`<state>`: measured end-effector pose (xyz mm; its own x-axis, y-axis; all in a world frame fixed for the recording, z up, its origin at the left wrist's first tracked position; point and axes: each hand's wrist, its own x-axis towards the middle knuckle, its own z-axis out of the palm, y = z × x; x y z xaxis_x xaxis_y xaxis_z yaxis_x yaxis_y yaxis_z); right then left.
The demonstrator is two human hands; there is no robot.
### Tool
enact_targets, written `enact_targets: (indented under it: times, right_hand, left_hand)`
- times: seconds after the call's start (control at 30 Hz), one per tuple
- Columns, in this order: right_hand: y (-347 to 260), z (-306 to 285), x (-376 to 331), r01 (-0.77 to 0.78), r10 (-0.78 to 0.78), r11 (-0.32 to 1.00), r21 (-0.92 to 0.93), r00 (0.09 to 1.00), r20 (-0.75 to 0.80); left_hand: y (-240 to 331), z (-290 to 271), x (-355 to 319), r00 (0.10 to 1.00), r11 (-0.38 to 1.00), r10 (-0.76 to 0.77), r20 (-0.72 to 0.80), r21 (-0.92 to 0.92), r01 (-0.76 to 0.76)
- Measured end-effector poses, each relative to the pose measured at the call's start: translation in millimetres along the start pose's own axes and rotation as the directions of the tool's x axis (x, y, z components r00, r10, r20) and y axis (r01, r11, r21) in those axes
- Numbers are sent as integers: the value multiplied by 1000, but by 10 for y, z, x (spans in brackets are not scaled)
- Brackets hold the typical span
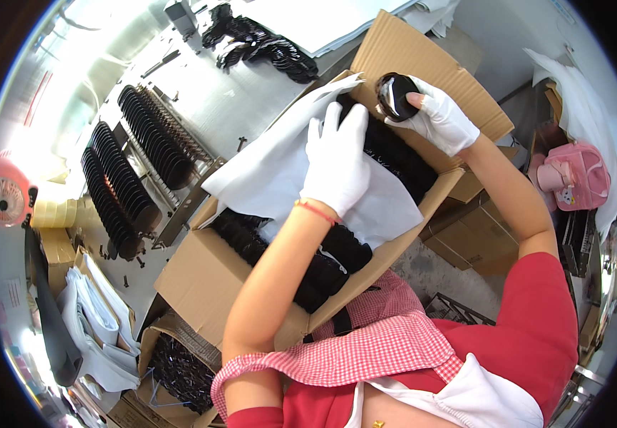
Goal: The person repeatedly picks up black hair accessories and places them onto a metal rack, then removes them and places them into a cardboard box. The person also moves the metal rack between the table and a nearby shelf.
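A cardboard box (pixel 198 282) stands in front of me, with rows of dark, thin-edged pieces (pixel 401 160) packed inside. A white sheet (pixel 387 207) lies over the middle of them and hangs past the far left side. My left hand (pixel 337 160), in a white glove with bare thumb tip not visible, rests on this sheet with its fingers stretched toward the far corner. Above the box's right side, my right hand (pixel 440 118) grips a glossy black rounded piece (pixel 397 97) between thumb and fingers; I cannot tell whether it is one or several stacked.
On the metal table are racks of black discs (pixel 155 135), loose screws (pixel 242 143) and a pile of glossy black pieces (pixel 265 46). A pink fan (pixel 7 189) stands at left. Below it sits a carton of black parts (pixel 187 371). A pink bag (pixel 583 178) is at right.
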<state>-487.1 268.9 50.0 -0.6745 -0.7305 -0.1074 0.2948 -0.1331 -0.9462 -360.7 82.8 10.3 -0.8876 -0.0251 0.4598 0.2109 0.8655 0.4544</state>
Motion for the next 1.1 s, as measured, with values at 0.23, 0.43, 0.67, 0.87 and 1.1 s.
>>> enact_targets:
  times: [0.23,0.43,0.67,0.87,1.1]
  right_hand:
    - [334,-340,-267,114,-124,785,-609,992,26]
    - [618,181,70,467,0,401,-788,860,510]
    - [1187,474,110,686,227,-61,-726,717,659]
    - [1138,642,-32,604,201,-227,-764,797,570]
    - [267,1965,393,516,186,350,-782,780,598]
  left_hand:
    - [-470,-253,-214,787,862,443,429,36,-506]
    - [-782,-564,-1019,794,886,276,541,177,-429]
    - [-700,-805,-1198,859,997,52,509,26,-76]
    - [-825,-1300,-1557,979,977,-153,-132,-171,130]
    - [-1422,-1560,-2234,408,719,-575,-709,-200,666]
